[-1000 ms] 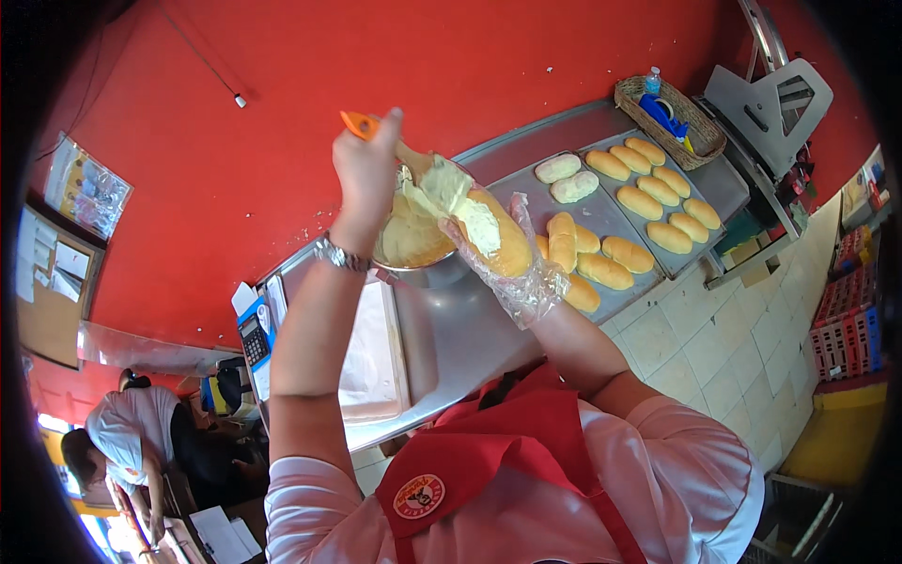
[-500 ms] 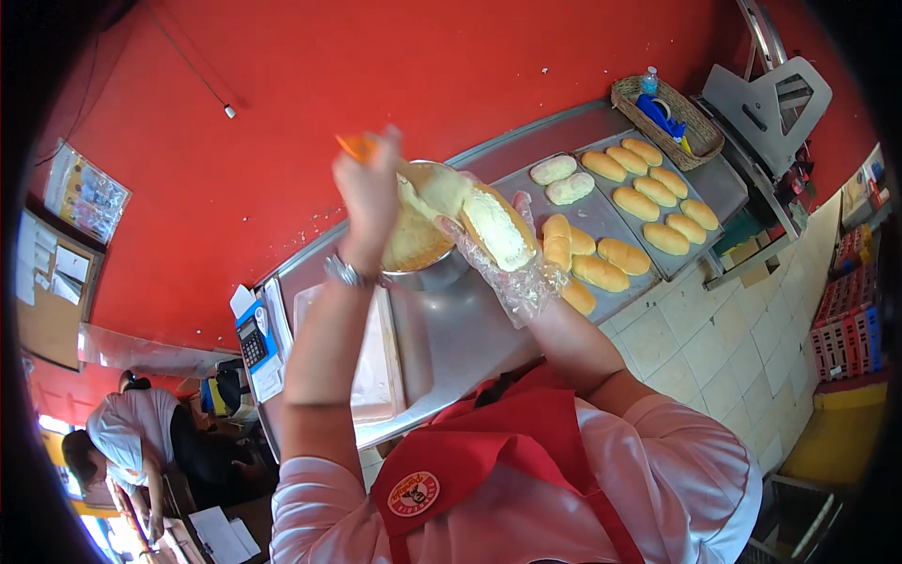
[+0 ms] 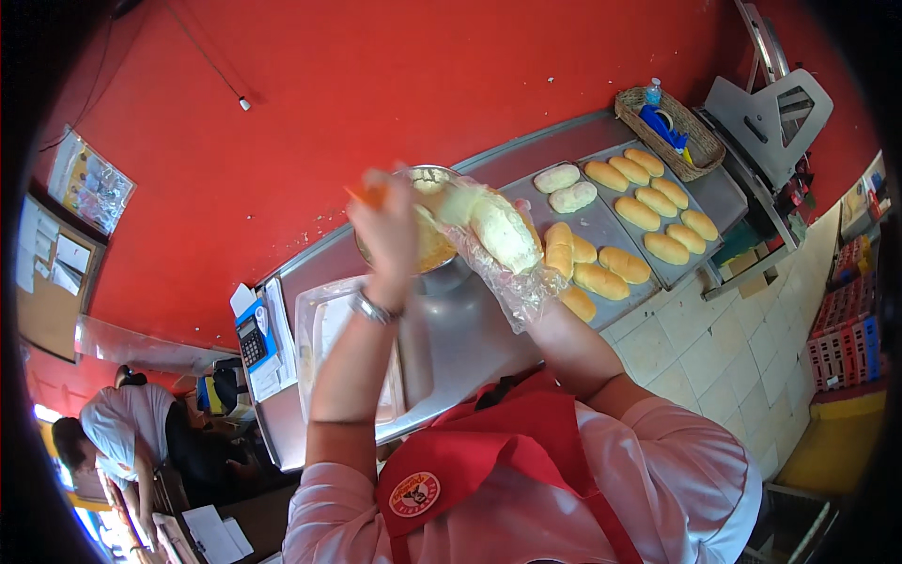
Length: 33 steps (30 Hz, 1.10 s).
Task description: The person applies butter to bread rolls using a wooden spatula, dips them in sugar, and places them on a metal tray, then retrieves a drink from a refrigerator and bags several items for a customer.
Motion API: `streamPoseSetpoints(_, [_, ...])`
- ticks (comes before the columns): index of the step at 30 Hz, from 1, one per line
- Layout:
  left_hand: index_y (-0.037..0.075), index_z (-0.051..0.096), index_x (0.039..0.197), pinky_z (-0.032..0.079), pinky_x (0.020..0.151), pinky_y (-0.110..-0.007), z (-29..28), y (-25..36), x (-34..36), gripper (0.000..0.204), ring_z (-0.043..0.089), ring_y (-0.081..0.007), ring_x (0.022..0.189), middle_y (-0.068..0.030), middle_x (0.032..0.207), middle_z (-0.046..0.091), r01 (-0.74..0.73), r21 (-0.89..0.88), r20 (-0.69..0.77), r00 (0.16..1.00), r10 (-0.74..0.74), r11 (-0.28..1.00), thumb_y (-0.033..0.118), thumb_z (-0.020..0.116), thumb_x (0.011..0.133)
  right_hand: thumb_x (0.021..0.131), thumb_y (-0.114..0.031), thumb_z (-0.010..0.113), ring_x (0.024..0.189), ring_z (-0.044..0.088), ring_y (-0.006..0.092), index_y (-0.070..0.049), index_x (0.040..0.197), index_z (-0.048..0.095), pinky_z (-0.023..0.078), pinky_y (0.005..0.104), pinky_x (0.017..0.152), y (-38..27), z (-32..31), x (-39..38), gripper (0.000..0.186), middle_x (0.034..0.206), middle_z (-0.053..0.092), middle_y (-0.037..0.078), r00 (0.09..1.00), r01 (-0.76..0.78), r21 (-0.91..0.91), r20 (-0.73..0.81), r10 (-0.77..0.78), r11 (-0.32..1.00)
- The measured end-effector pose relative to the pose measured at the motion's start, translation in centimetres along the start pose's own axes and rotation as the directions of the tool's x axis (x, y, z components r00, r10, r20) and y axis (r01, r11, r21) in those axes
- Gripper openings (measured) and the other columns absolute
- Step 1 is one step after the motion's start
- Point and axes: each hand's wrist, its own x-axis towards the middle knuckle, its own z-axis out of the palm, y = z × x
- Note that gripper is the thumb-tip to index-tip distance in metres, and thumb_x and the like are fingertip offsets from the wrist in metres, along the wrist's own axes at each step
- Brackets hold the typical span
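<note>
My left hand [image 3: 387,235], bare with a metal-banded watch at the wrist, is closed around the orange handle [image 3: 369,195] of a spatula. Its blade [image 3: 453,204], smeared and blurred, meets the near-left end of a split bun [image 3: 507,235] coated with thick pale cream. In a clear plastic glove, my right hand [image 3: 496,282] cradles that bun from beneath, fingers and thumb around its sides. Under the spatula stands a metal bowl [image 3: 449,280] holding a yellowish-cream spread; my left hand hides part of it. The bun is held beside the bowl's right rim.
Plain buns [image 3: 601,279] and two coated ones [image 3: 573,196] lie on a metal tray; more buns [image 3: 666,248] fill another. Behind is a wicker basket [image 3: 700,169]. A whitish tray [image 3: 308,352], calculator [image 3: 252,342] and papers lie leftward. Another person [image 3: 127,423] bends at far left.
My left hand and the spatula have moved slightly right and down, closer to the bun. The cream on the bun looks broader and smoother. My right hand keeps its hold.
</note>
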Motion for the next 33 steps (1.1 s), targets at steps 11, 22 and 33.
streamPoseSetpoints(11, [0.004, 0.056, 0.064, 0.042, 0.044, -0.029, 0.7, 3.3, 5.0, 0.026, 0.052, -0.0074, 0.050, -0.0023, 0.058, 0.057, 0.206, -0.292, 0.184, 0.970, -0.157, 0.934, 0.011, 0.064, 0.088, 0.090, -0.070, 0.037, 0.134, 0.038, 0.0354, -0.004, 0.145, 0.033, 0.029, 0.0503, 0.114, 0.5, 1.7, -1.7, 0.085, 0.147, 0.039, 0.015, 0.984, -0.167, 0.166, 0.088, 0.154, 0.972])
streamPoseSetpoints(22, [0.008, 0.057, 0.072, 0.048, 0.057, -0.035, 1.8, 7.8, -7.5, 0.020, 0.057, -0.0196, 0.061, -0.0026, 0.072, 0.054, -0.585, -0.163, 0.616, 0.568, 0.545, 0.794, 0.018, 0.072, 0.080, 0.093, -0.061, 0.041, 0.127, 0.044, 0.0310, 0.001, 0.142, 0.034, 0.036, 0.0453, 0.109, -0.8, -2.3, -0.5, 0.079, 0.140, 0.043, 0.019, 0.957, -0.152, 0.105, 0.263, 0.120, 0.983])
streamPoseSetpoints(33, [0.005, 0.057, 0.069, 0.034, 0.044, -0.026, 4.4, 2.0, 2.0, 0.022, 0.044, -0.0059, 0.050, 0.0023, 0.058, 0.048, -0.009, -0.003, 0.163, 0.987, 0.009, 1.000, 0.012, 0.068, 0.087, 0.086, -0.041, 0.067, 0.119, 0.048, 0.0339, 0.003, 0.130, 0.044, 0.042, 0.0478, 0.103, -1.1, -2.6, 0.0, 0.066, 0.128, 0.048, 0.021, 0.913, -0.328, 0.593, 0.001, 0.408, 0.735])
